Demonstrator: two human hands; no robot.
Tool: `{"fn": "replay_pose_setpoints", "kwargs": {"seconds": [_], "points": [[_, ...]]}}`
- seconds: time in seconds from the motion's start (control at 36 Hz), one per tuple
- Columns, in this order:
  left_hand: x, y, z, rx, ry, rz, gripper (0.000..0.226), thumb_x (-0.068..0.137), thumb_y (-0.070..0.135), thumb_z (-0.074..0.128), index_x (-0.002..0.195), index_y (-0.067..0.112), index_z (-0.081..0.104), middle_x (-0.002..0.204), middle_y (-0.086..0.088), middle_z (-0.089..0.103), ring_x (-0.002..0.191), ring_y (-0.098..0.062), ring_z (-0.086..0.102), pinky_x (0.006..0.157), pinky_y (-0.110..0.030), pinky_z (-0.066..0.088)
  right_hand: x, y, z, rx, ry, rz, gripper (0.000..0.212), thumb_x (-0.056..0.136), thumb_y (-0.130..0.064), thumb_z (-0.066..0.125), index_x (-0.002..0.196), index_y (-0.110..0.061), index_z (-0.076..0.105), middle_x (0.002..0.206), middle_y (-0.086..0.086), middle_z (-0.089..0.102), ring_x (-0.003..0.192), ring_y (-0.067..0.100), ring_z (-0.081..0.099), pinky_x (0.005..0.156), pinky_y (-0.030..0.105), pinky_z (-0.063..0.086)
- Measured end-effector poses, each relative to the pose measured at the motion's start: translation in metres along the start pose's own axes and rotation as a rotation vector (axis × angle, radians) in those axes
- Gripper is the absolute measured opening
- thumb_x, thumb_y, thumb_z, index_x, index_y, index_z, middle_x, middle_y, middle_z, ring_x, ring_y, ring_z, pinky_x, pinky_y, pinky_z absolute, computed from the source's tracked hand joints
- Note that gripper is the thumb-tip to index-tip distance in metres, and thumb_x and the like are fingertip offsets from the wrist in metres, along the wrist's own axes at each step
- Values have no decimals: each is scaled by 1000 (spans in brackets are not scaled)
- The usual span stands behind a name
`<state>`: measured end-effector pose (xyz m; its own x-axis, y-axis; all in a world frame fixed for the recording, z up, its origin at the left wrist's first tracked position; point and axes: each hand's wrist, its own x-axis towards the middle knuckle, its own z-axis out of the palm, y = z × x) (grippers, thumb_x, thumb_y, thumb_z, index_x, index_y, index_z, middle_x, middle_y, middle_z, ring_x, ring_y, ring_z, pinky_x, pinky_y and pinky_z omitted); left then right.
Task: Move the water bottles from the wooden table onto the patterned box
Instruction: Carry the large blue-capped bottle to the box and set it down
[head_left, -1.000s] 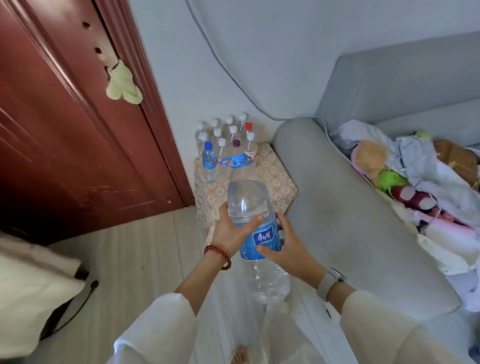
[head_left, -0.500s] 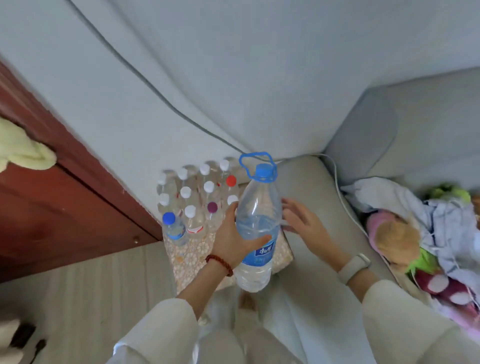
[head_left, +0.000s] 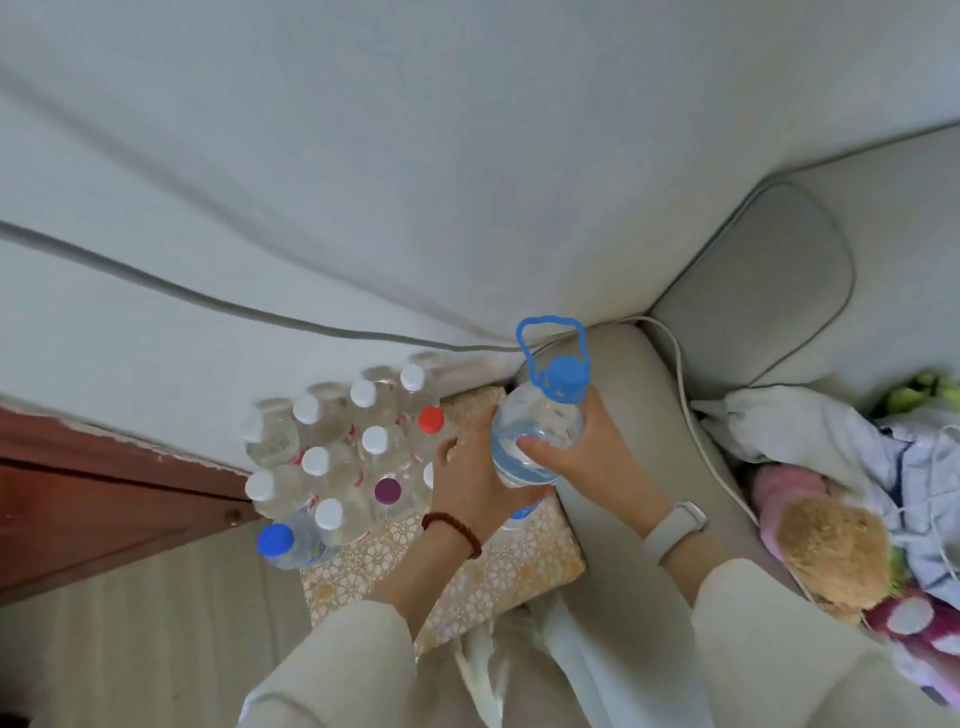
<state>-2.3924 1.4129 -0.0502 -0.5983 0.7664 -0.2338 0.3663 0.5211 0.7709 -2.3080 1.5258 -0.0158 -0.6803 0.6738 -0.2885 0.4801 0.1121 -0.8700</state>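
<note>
A large clear water bottle (head_left: 537, 431) with a blue cap and blue loop handle stands over the right part of the patterned box (head_left: 498, 577), beside the sofa arm. My left hand (head_left: 475, 486) grips its left side and my right hand (head_left: 582, 457) grips its right side, thumb across the front. Its base is hidden behind my hands. Several small bottles (head_left: 343, 447) with white, red, purple and blue caps stand packed on the box's left and rear part. The wooden table is out of view.
A grey sofa (head_left: 753, 291) flanks the box on the right, with a white cable (head_left: 696, 431) and a heap of soft toys and clothes (head_left: 852, 499). A white wall with a grey cable rises behind. A red-brown door (head_left: 104, 509) stands left, pale floor below.
The big bottle has moved right and back over the box toward the sofa arm. My right hand, apart from it half a second ago, now grips it. The camera has tilted further down.
</note>
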Motion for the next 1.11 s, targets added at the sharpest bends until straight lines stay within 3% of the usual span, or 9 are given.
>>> {"fn": "replay_pose_setpoints", "kwargs": {"seconds": [0.06,0.14,0.28,0.39,0.5,0.75,0.83,0.92,1.11], "points": [[9,-4,-1,101,46,18,92,56,68,67,132,35,28,128,18,48,122,-9,44,111,-40,24,14,10,8,71,30,50,65,55,-49,83,101,-22,45,94,-13,51,84,-9,56,85,20,40],[20,-17,-1,341,26,-35,88,71,63,59,142,31,18,147,11,28,142,-16,13,113,-44,3,27,18,15,-43,9,-40,64,67,-29,80,118,-26,43,109,-14,51,97,-2,51,79,7,38],[29,-54,0,547,17,-191,77,84,56,45,145,26,7,156,0,5,143,-27,-10,111,-56,-2,49,34,31,-87,-25,-104,68,71,-28,76,126,-22,38,117,-11,45,106,4,47,83,10,38],[33,-75,3,642,99,-171,67,83,62,26,139,25,30,150,-8,29,140,-34,19,108,-60,11,63,47,43,-49,-16,-124,65,69,-27,77,122,-23,39,111,-14,42,97,-11,46,76,-2,34],[33,-84,6,693,164,-147,59,90,56,7,138,28,27,147,-8,35,138,-34,26,107,-60,17,65,54,51,41,-12,-147,65,68,-24,79,110,-47,35,108,-27,41,103,-20,41,82,-3,34],[32,-87,14,684,188,-189,56,88,46,21,140,28,23,149,-8,32,139,-33,22,111,-53,5,72,69,37,118,-242,-192,82,71,-10,76,115,-55,24,122,-34,25,111,-30,28,87,-5,28],[33,-87,15,695,201,-189,56,87,44,24,140,27,25,147,-9,35,138,-33,27,109,-52,5,79,79,37,111,-287,-148,95,71,-14,75,115,-73,15,136,-25,28,129,-7,29,106,19,34],[35,-87,15,702,210,-184,56,87,43,24,140,26,26,146,-9,37,137,-32,28,109,-53,5,84,84,41,152,-241,-130,88,67,-19,76,119,-67,24,138,-14,36,130,7,38,106,42,41],[35,-89,16,688,226,-177,55,87,43,22,140,27,23,148,-9,33,139,-32,23,111,-53,4,88,84,68,207,51,-140,81,60,-30,82,121,-51,33,129,-8,40,124,13,42,102,38,44]]}}
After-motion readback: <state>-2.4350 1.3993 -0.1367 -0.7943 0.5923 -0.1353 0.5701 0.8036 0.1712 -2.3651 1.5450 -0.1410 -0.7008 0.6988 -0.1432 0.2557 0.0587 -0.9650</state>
